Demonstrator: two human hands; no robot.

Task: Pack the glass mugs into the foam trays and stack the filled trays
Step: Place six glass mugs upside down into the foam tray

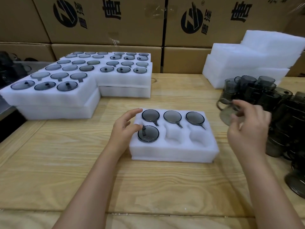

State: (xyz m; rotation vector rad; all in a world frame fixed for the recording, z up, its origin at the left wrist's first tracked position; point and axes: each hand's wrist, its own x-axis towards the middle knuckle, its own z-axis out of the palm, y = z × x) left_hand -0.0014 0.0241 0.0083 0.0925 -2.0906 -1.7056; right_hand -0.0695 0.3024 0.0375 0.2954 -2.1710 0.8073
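A white foam tray (173, 153) lies at the table's middle. Three smoky glass mugs fill its back row, and a fourth mug (148, 134) sits in the front left pocket; the other two front pockets are bare. My left hand (125, 128) rests at the tray's left edge, fingers relaxed, the thumb touching the fourth mug's handle. My right hand (249, 128) hovers to the right of the tray and grips a blurred mug (227, 113) lifted from the pile of loose mugs (280, 113).
Filled foam trays (54, 98) stand stacked at the back left. Blank foam trays (247, 61) are piled at the back right. Cardboard boxes (105, 22) wall off the rear. Bare wooden table (66, 162) spreads in front and to the left.
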